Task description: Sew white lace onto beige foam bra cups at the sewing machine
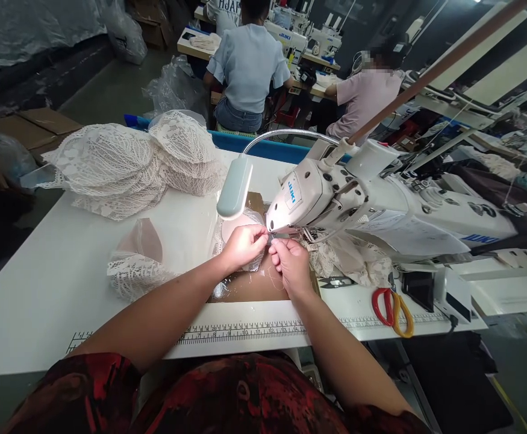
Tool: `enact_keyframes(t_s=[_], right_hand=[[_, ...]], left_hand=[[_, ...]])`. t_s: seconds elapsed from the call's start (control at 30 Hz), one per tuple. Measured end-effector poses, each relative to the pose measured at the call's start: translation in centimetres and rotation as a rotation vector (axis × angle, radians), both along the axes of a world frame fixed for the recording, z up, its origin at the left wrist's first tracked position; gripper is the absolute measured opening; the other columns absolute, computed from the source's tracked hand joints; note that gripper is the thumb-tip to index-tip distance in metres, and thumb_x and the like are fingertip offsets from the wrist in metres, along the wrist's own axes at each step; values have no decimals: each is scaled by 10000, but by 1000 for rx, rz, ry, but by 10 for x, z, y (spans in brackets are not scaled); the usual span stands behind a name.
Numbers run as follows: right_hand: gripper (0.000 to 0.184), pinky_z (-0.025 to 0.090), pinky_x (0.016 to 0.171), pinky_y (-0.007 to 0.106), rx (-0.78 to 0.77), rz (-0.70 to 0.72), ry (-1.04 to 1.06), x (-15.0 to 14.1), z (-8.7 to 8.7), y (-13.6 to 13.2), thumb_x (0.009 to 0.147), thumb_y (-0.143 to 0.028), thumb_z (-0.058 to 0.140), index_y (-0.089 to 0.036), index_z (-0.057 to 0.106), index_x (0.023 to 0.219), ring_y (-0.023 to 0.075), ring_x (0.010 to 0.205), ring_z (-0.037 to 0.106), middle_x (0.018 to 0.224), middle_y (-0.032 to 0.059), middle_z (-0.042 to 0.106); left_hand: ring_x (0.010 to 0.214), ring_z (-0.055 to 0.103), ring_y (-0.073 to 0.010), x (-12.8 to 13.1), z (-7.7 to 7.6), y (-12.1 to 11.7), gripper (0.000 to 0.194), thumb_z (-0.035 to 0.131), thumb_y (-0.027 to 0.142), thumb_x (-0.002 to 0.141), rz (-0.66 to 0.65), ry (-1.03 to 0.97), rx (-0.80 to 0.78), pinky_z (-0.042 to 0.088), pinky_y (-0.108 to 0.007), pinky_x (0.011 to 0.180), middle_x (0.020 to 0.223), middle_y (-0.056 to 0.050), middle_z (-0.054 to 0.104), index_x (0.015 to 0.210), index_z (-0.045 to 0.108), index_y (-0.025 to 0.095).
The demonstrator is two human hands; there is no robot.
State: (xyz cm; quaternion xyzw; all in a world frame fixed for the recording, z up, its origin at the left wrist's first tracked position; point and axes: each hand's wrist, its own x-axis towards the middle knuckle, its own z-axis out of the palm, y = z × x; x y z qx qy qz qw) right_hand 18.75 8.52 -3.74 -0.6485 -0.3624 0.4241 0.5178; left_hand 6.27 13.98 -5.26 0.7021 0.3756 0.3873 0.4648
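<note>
Both hands meet under the head of a white sewing machine [297, 196], close to its needle. The fingers of my left hand [245, 246] are pinched together at the needle area; what they hold is too small to make out. My right hand [290, 262] is pinched just beside it, and a thin thread [274, 278] curls below its fingers. A lace bra cup [233, 226] lies partly behind my left hand on the brown plate [249, 288]. A white lamp [235, 187] on a bendable neck hangs over it.
Stacked lace cups [109, 163] lie at the back left, and a single lace cup [139, 259] sits nearer. More lace [353, 259], scissors [392, 310] with red and yellow handles and a phone-like black device [419, 289] are on the right. Two people [249, 72] sit at machines beyond.
</note>
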Motion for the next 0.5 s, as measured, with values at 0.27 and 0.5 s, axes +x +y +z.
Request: enact_keyframes(t_s=[0.27, 0.5], right_hand=[[211, 257, 359, 191, -13, 15, 15, -1, 1, 1, 709, -349, 624, -175, 571, 602, 46, 376, 337, 471, -55, 514], [200, 261, 352, 190, -7, 16, 20, 0, -3, 2, 710, -356, 622, -181, 585, 621, 52, 377, 348, 471, -55, 513]], left_hand=[[575, 437, -106, 0, 0, 0, 189, 481, 244, 818, 1, 8, 0, 357, -216, 564, 602, 28, 521, 686, 581, 152], [577, 445, -107, 0, 1, 0, 193, 480, 239, 822, 0, 3, -1, 359, -223, 568, 601, 28, 522, 675, 573, 157]])
